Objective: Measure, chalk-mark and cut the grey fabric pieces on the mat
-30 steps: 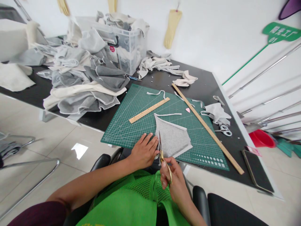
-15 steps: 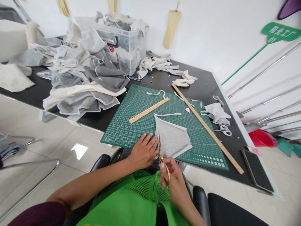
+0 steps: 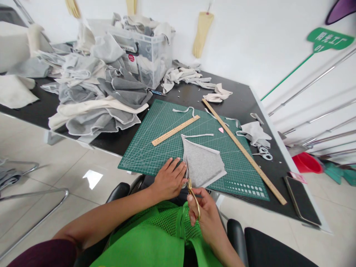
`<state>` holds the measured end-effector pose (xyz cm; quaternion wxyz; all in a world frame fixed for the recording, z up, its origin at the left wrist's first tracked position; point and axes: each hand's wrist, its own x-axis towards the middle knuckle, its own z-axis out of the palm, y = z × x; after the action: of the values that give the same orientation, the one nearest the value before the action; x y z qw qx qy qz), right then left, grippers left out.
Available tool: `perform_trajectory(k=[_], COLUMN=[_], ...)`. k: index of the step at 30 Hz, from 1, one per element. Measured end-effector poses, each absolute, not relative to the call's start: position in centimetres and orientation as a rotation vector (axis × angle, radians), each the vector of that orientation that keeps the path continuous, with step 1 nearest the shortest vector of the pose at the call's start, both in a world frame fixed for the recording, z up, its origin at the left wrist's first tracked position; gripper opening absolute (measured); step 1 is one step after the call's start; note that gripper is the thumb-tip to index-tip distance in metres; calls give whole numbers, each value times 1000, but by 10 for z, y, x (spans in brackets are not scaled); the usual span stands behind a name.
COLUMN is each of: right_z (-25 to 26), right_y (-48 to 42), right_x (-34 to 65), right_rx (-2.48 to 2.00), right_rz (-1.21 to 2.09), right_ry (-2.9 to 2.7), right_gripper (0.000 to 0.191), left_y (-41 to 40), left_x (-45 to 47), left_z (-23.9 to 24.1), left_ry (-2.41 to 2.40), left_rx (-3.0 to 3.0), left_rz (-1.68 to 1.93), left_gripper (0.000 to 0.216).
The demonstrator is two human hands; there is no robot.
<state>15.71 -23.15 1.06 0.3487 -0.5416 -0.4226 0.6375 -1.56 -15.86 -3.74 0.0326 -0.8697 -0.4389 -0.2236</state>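
A piece of grey fabric (image 3: 204, 163) lies on the green cutting mat (image 3: 144, 137), near the mat's front edge. My left hand (image 3: 170, 178) rests flat with fingers stretched out, touching the fabric's left edge. Gold-handled scissors (image 3: 190, 185) are in my right hand (image 3: 204, 207), fingers through the handles. Their blades point away from me along the fabric's left edge, beside my left fingertips. A thin fabric strip (image 3: 200, 135) runs from the fabric's top left corner.
A short wooden ruler (image 3: 175, 130) and a long one (image 3: 244, 152) lie on the mat. To the right are white-handled scissors (image 3: 264, 153) and a phone (image 3: 302, 200). A fabric pile (image 3: 102, 96) and a clear plastic box (image 3: 152, 59) stand at the back left.
The scissor blades look closer together than before. My left hand stays in place on the fabric, and the whole view has shifted slightly.
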Motion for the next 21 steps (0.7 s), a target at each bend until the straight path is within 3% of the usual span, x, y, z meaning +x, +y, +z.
perform_trajectory(k=[11, 21], right_z=[-3, 5], right_y=[-229, -212], right_x=[160, 156], right_rx=[-1290, -1332], right_rz=[1634, 1631], right_ry=[-989, -974], right_gripper=[33, 39], left_y=[-159, -159], left_x=[-16, -17], left_z=[-39, -42], left_ry=[-1321, -1272], left_rx=[-2677, -2673], left_rz=[-770, -848], left_gripper=[46, 44])
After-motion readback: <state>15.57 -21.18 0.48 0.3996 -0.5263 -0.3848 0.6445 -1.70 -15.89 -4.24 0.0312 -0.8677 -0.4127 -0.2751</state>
